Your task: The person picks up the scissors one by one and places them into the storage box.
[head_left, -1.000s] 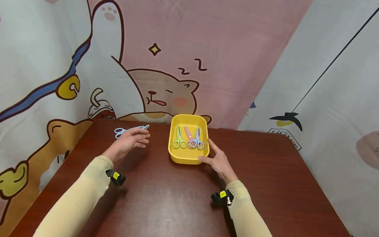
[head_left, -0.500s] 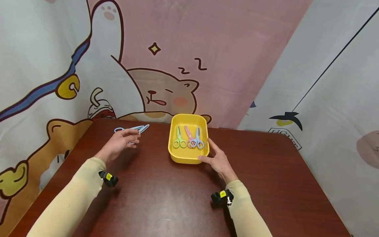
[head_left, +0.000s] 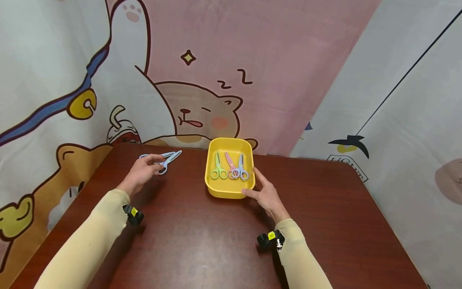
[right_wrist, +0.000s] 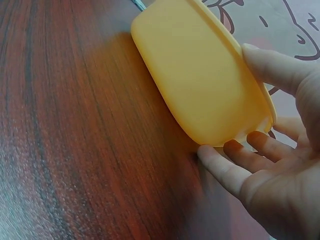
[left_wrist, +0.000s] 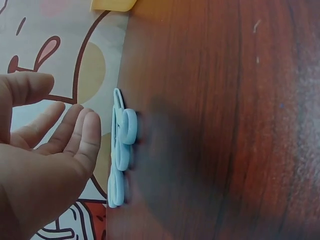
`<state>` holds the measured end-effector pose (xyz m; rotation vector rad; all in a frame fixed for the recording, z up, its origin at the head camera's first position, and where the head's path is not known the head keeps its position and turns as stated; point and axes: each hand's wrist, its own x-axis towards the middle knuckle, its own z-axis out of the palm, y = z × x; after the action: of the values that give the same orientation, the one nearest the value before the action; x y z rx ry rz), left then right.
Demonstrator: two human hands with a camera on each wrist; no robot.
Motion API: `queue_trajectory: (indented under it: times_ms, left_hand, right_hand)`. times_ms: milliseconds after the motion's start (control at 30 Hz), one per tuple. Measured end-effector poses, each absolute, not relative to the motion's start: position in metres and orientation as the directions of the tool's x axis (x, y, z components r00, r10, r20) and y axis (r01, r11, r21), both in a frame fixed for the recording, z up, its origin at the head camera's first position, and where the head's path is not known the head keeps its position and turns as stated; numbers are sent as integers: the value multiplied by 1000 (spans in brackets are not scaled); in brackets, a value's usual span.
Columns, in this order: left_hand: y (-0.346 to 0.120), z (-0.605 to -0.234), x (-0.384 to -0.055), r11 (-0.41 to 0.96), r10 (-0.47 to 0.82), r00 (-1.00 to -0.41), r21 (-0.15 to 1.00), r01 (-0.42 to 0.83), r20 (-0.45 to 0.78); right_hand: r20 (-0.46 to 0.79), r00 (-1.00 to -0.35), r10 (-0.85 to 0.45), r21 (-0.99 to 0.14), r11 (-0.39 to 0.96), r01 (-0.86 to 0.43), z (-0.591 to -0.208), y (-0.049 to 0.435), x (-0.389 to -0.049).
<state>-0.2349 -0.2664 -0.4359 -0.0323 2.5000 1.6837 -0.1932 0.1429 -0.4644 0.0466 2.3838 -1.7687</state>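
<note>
The left hand (head_left: 142, 170) grips nothing, its fingers slightly bent, just beside light-blue scissors (left_wrist: 131, 127) lying on the dark wooden table (head_left: 209, 241) past its fingertips. The right hand (head_left: 268, 198) touches the yellow plastic tray (head_left: 227, 188) with fairly straight fingers on the side wall and thumb at the near corner's rim. Leftward of that contact, inside, lie green scissors (head_left: 218, 167); nearer it, pink scissors (head_left: 229, 160) and periwinkle scissors (head_left: 240, 165) overlap at their handles.
</note>
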Motion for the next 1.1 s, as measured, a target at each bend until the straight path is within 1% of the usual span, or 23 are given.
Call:
queue_trajectory:
  times_ms: [400, 867, 1100]
  left_hand:
    - [-271, -445, -243, 452, 39, -994, 889, -73, -101]
    - [-279, -453, -253, 525, 23, -985, 840, -133, -171]
    - [-280, -456, -255, 566, 25, -982, 813, -139, -186]
  right_hand:
    - [-161, -984, -78, -948, 290, 133, -464, 143, -193]
    - [-154, -985, -77, -950, 287, 126, -466, 144, -194]
    - [-157, -984, -82, -953, 273, 129, -466, 143, -194]
